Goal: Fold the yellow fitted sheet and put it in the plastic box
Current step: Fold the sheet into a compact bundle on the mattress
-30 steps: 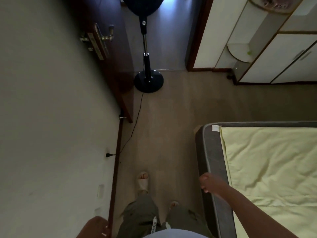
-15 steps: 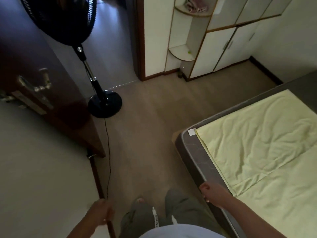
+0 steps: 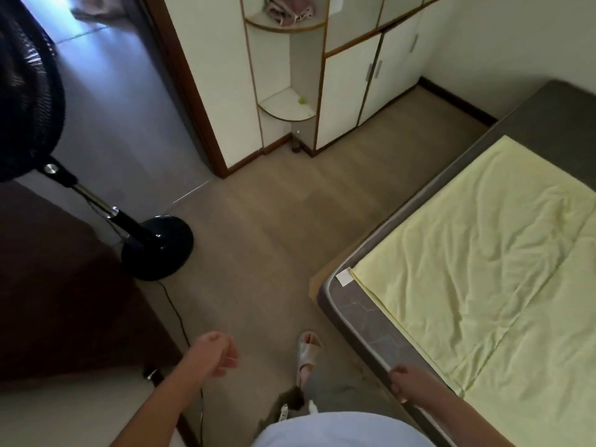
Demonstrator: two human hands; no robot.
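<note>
Left grip: your left grip (image 3: 215, 354) hangs over the floor (image 3: 274, 227), left of your foot, with the fingers loosely curled in and nothing in them.
Right grip: your right grip (image 3: 407, 383) is at the near long edge of the mattress (image 3: 364, 321) with its fingers curled under. You cannot tell whether they hold the edge piping or only hang in front of it. It is near the sheet's edge but not on the sheet.
Sheet: the yellow fitted sheet (image 3: 477, 279) lies spread flat and wrinkled on top of the mattress, to your right. One long crease runs across it from the right border of the view down toward your right forearm. Its near corner ends just beside a white tag (image 3: 344, 279) at the mattress corner, and a grey strip of mattress shows bare along its near side.
Foot: one foot in a pale sandal (image 3: 308, 350) stands on the floor between your two grips, close to the bed.
Fan: a black standing fan (image 3: 158, 250) rests on its round base to your left, and its cord (image 3: 175, 312) trails over the floor toward you.
Door: a dark brown door (image 3: 54, 285) fills the lower left.
Wardrobe: a white wardrobe (image 3: 345, 91) stands ahead with rounded corner shelves — something pink (image 3: 287, 8) on the upper one, a small green thing (image 3: 302, 100) on the lower.
</note>
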